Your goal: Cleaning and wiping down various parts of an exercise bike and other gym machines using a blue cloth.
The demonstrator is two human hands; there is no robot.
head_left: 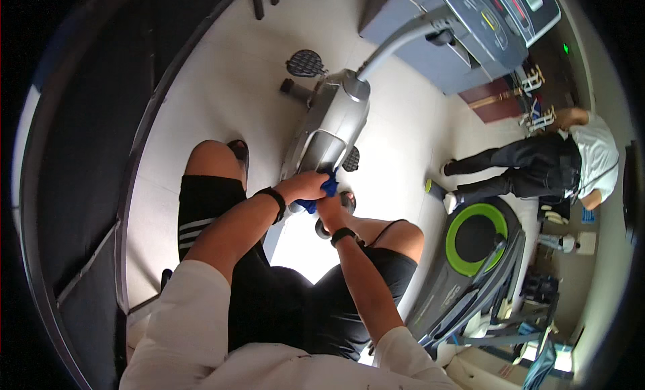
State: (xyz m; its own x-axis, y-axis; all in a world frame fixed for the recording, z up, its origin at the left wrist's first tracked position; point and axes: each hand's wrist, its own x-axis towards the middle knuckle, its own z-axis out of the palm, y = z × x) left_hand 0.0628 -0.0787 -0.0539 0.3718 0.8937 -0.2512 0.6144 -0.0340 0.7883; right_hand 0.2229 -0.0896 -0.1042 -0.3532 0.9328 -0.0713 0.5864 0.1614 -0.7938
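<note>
Both hands are on a dark blue cloth (330,186) at the near end of an exercise bike's silver-grey housing (335,113). My left hand (303,185) grips the cloth from the left, its thumb pointing right. Just below and to the right, my right hand (330,211) holds another part of it; its fingertips are partly hidden. Folds of cloth hang beneath the left hand. Black bands circle both wrists. One ribbed black pedal (305,63) sticks out on the housing's far left, and a second pedal (351,159) shows on its right.
A curved grey post (403,40) rises from the housing to a console (491,29). At right stands a machine with a green-ringed disc (476,240). A person in a white shirt (594,155) stands beyond it. A black-panelled frame (90,153) runs along the left.
</note>
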